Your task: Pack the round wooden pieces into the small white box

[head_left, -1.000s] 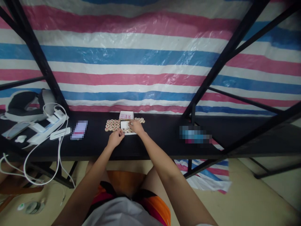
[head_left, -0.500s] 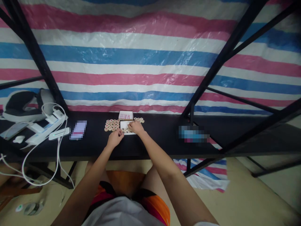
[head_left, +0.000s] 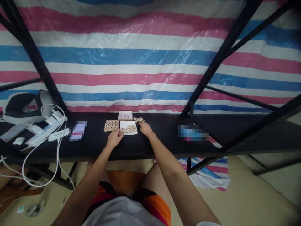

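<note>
A white open box (head_left: 128, 123) holding several round pieces with dark markings stands on the black table. My left hand (head_left: 114, 138) is at the box's lower left corner, its fingers closed; what they hold, if anything, is too small to tell. Just right of the box, my right hand (head_left: 145, 128) has its fingertips at a small group of round pieces (head_left: 138, 119), closed on something too small to make out. Rows of round pieces with red markings (head_left: 111, 125) lie left of the box. Behind it sits another shallow box (head_left: 125, 115) with pink print.
On the black table (head_left: 94, 147), a phone (head_left: 78, 131), a power strip (head_left: 44, 131) with white cables and a neck pillow (head_left: 25, 105) lie left. A blurred blue item (head_left: 191, 133) is at the right. Black frame bars rise on both sides.
My right hand has moved from over the white box to the right, by the small group of pieces. The pieces inside the box now show more fully. My left hand has stayed at the corner.
</note>
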{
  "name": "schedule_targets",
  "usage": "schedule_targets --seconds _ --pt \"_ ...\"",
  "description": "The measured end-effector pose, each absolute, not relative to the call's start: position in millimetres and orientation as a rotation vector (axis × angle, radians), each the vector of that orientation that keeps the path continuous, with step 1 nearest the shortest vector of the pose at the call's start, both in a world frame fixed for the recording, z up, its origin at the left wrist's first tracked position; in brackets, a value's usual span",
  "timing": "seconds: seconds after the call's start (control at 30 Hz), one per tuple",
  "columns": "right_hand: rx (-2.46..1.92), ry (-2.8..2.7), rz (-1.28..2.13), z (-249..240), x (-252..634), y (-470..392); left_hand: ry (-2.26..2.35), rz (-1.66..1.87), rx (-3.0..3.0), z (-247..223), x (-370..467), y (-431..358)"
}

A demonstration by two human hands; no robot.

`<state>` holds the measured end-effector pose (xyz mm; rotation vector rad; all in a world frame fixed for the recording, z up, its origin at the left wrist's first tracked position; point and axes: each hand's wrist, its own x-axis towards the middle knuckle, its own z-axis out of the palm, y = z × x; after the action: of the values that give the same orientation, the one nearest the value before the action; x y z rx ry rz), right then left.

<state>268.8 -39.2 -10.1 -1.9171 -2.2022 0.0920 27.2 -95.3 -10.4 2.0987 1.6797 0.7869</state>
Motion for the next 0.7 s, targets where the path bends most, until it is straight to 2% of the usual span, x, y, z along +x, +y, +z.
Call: schedule_targets --seconds 0.33,0.7 --pt "-2.044 -1.857 -0.013 -16.4 256.0 -50.7 1.669 0.786 2.1 -8.0 27.2 -96.6" --pt "-1.958 -1.656 0.097 -31.7 241.0 -83.3 1.645 0.835 2.118 -13.6 25.9 -93.5"
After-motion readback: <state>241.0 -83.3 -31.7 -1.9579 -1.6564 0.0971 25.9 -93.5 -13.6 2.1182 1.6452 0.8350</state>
